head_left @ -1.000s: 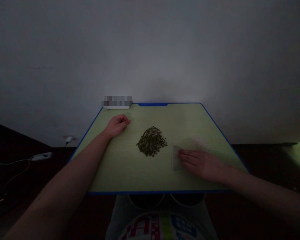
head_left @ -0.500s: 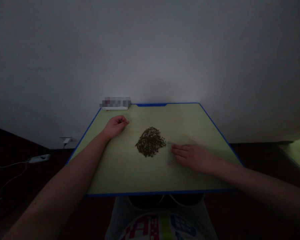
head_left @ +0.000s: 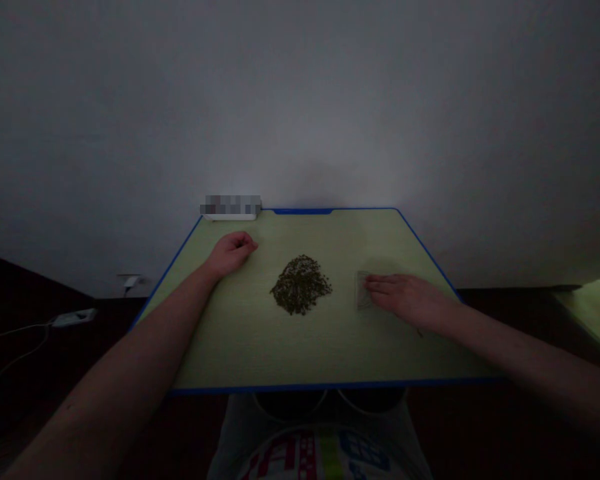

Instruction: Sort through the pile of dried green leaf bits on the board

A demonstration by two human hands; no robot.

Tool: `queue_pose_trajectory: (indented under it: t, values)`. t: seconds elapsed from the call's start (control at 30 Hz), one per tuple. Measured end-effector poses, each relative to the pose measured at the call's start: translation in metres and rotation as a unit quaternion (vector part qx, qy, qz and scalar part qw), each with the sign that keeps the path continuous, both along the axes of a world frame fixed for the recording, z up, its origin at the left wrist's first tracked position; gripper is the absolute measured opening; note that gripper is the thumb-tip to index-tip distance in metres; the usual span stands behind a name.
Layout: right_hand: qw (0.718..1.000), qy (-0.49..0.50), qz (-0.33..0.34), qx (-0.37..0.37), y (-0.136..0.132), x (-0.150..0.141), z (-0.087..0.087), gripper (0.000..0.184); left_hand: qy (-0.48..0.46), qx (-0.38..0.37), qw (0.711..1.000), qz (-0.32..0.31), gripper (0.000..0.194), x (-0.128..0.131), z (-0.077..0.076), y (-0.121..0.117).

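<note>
A loose pile of dark green-brown granules, like dried seeds or leaves, [head_left: 301, 285] lies mid-table on the pale yellow-green tabletop [head_left: 260, 347]. My left hand [head_left: 233, 253] rests to the left behind the pile, fingers curled closed; whether anything is inside cannot be seen. To the pile's right, my right hand [head_left: 405, 297] is palm down with its fingers together over a small see-through flat piece, like a plastic bag or sheet [head_left: 361, 297]. Its left edge shows past the fingertips; the thumb is hidden. A tiny dark bit [head_left: 420, 333] lies below that hand.
A white box with a blurred-out label [head_left: 233, 216] stands at the back left corner. A blue rim [head_left: 300, 387] edges the table. Two dark round containers [head_left: 291, 403] show below the front edge. At left are a power strip [head_left: 75, 317] and a wall plug [head_left: 133, 282]; a wall stands behind.
My right hand slid the see-through piece left toward the pile, then back right and farther from me. The whitish patch behind that hand is now covered. My left hand stays put.
</note>
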State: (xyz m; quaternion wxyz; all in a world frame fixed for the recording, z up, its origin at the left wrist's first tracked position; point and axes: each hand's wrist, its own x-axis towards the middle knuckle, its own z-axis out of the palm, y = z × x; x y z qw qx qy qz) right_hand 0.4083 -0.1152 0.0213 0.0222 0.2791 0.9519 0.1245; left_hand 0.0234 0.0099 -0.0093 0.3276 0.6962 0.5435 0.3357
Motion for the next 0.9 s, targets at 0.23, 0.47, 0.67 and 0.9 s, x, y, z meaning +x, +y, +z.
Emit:
queue_pose_trajectory:
  t: [0.23, 0.47, 0.67, 0.9]
  values:
    - [0.999, 0.041, 0.011, -0.002, -0.008, 0.029, 0.0, 0.026, -0.013, 0.001, 1.0, 0.006, 0.023, 0.003, 0.001, -0.002]
    - [0.993, 0.046, 0.09, -0.053, -0.002, 0.002, -0.002, 0.023, -0.006, -0.002, 1.0, 0.006, 0.023, 0.001, 0.001, 0.0]
    - [0.991, 0.046, 0.105, -0.073, 0.018, -0.014, -0.003, 0.026, -0.014, 0.0, 1.0, 0.003, 0.023, 0.0, -0.001, 0.001]
    - [0.991, 0.027, 0.093, -0.089, 0.03, -0.023, 0.004, 0.025, -0.012, 0.001, 1.0, -0.001, 0.023, 0.0, 0.0, -0.001]
